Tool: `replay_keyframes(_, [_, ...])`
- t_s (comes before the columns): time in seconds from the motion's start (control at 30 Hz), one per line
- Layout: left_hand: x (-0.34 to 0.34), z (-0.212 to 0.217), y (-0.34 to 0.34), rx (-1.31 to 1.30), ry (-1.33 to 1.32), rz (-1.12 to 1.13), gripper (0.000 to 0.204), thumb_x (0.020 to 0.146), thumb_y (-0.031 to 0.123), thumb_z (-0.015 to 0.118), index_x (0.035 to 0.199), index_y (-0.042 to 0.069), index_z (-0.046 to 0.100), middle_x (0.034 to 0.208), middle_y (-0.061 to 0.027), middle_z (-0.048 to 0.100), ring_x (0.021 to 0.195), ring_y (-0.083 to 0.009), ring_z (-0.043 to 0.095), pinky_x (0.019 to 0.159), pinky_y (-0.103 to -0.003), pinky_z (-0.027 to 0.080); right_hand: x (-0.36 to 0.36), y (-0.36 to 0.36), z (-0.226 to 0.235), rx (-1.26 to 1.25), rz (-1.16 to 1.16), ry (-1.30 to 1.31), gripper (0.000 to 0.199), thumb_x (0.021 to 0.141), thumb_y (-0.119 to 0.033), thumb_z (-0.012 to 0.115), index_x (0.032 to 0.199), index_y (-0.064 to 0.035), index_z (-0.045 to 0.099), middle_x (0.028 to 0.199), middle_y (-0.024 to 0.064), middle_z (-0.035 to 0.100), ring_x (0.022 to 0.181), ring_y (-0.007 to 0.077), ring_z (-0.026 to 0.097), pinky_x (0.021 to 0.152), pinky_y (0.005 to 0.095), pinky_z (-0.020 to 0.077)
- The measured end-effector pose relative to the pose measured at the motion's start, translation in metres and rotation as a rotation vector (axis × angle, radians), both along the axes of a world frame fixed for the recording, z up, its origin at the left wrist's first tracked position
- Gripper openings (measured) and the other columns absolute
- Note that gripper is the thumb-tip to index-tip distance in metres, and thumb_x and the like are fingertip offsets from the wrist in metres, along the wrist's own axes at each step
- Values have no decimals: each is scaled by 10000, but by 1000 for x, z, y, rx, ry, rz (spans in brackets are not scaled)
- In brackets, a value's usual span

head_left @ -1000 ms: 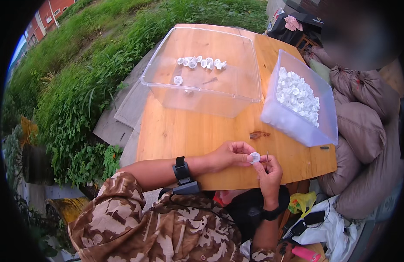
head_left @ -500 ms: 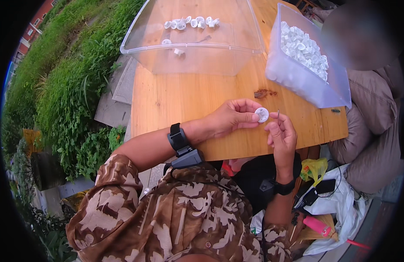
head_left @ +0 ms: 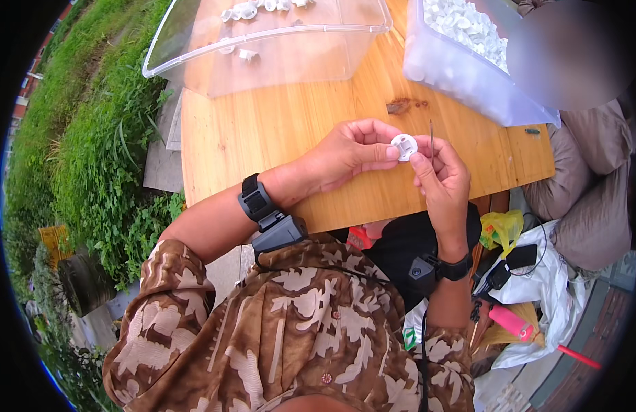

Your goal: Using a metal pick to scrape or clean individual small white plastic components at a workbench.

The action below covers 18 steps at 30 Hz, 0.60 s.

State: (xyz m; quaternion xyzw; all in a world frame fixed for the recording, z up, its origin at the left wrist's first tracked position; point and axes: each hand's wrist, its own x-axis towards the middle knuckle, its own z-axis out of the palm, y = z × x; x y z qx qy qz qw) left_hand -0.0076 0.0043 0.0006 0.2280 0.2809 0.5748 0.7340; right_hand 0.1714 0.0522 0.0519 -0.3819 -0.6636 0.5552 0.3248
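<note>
White plastic disc (head_left: 404, 147) pinched between left hand (head_left: 345, 154) fingertips and right hand (head_left: 441, 180), above table (head_left: 277, 137) near edge; right also grips thin needle (head_left: 431, 139). I judge early: few finished pieces in clear bin (head_left: 263, 62), far-right tub (head_left: 469, 75) full

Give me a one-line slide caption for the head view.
Both hands pinch a small white round part above a wooden table, left hand and right hand meeting, clear bins beyond.

Left hand (head_left: 345, 154) reaches toward three o'clock, fingers curled, thumb and forefinger pinched. Right hand (head_left: 441, 182) rises toward twelve, fingertips meeting the left's.
</note>
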Motion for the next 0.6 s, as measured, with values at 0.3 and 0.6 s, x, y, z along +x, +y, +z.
replay_keyframes(0.3, [5, -3, -2, 152, 127, 76, 241, 886, 39, 643, 1114, -8, 580, 1128, -81, 633, 1007, -134, 622, 906, -268, 515, -3, 4, -3, -182, 9, 118, 90, 919, -89, 600, 941, -9, 566, 766, -19, 561, 572, 9, 455, 517, 156, 363])
replay_keyframes(0.6, [2, 4, -3, 62, 124, 90, 230, 903, 37, 617, 1129, 25, 578, 1094, -66, 637, 1018, -134, 618, 913, -272, 524, -1, -2, -13, -58, 4, -27, 190, 942, -159, 572, 1014, 12, 615, 793, 4, 598, 607, 53, 518, 557, 198, 422])
